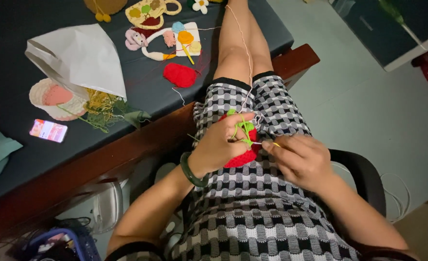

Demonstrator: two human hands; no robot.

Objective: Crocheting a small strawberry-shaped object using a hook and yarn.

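room: pale tiled floor (368,111), dim light; person seated in a black chair (363,174), legs propped up on the desk edge
desk (11,58): dark flat top, reddish wood rim
on desk: white paper bag (78,58), creased, lying on its side; tangle of green-yellow yarn (102,108) at its mouth; round cream crochet basket (54,99) with pink inside; flat red crochet piece (180,75); small knitted figures in pink, orange, blue on a white card (187,38); small card-like packet (48,130)
work piece: red crochet piece (243,154), nubby, rounded, green yarn top; sits on lap over the checked black-white knit shorts (252,203)
yarn strand (245,53): thin, pale, runs up along the leg
left hands (218,145): fingers curled shut around the red crochet piece, thumb on the green part; dark green bangle (190,171) at wrist
right hands (301,157): fingers pinched closed on a thin crochet hook (267,143), tip touching the piece
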